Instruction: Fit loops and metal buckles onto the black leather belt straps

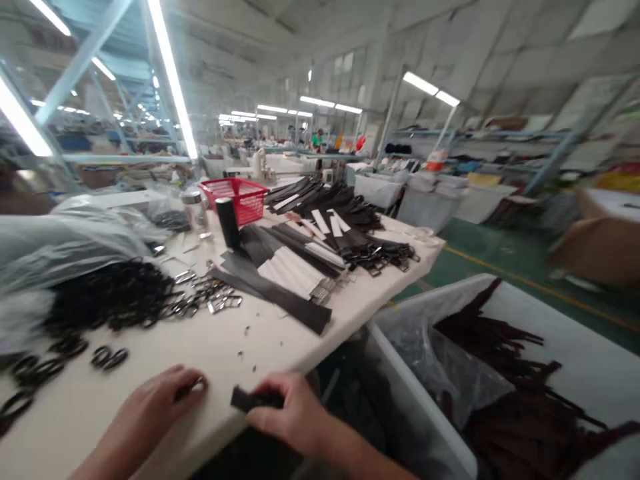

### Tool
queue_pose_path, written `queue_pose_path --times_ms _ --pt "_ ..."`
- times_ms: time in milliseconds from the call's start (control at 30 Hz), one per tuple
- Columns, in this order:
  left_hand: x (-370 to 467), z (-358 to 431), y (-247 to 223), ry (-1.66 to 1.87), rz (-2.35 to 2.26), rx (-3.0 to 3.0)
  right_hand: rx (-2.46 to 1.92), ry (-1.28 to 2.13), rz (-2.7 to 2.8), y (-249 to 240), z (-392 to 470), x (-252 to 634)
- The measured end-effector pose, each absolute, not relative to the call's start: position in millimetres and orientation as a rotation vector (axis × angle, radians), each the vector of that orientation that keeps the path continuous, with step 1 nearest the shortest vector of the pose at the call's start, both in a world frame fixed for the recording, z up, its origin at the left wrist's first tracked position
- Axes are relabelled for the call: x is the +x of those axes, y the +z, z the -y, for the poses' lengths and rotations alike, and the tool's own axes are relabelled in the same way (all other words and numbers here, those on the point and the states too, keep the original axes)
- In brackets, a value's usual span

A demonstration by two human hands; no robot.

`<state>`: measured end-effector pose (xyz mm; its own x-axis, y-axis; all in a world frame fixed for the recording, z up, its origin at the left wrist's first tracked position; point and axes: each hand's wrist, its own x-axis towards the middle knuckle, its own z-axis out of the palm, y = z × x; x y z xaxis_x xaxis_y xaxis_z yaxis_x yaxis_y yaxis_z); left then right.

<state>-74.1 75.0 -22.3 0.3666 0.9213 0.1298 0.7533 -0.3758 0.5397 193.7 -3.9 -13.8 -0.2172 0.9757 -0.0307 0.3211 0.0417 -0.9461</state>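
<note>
At the near edge of the table, my right hand (295, 413) is closed on a dark strap (243, 399), whose end sticks out to the left of the thumb and fingers. My left hand (155, 410) rests low over the tabletop with its fingers curled. Something small and shiny shows at those fingertips, too blurred to name. Black rings (109, 358) lie to the left of that hand. Beyond both hands are loose metal buckles (220, 300) and a fan of black straps (285, 293), some with white sections.
A heap of black rings (110, 293) sits beside a clear plastic bag (70, 240). Farther back stand a red basket (250, 200), a black cylinder (228, 223) and a glass jar (197, 213). A white bin (425, 407) with dark red straps (525, 427) stands right of the table.
</note>
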Motion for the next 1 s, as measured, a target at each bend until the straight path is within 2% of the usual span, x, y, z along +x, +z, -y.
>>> queue_pose_path --times_ms 100,267,500,767,1000 --pt "-50 -53 11 0.621 -1.554 2.036 -1.179 1.435 1.484 8 2 190" --pt "-27 -41 7 1.074 -1.338 1.331 -1.051 1.716 1.438 7 -6 175" --pt "5 -13 6 1.278 -0.976 0.811 -1.063 1.623 1.353 8 -1 163" --pt "16 10 -6 1.421 -1.035 0.957 -1.071 1.562 1.305 6 4 164" --pt "18 9 -7 1.55 -1.097 1.438 -1.019 1.509 1.257 0 5 158"
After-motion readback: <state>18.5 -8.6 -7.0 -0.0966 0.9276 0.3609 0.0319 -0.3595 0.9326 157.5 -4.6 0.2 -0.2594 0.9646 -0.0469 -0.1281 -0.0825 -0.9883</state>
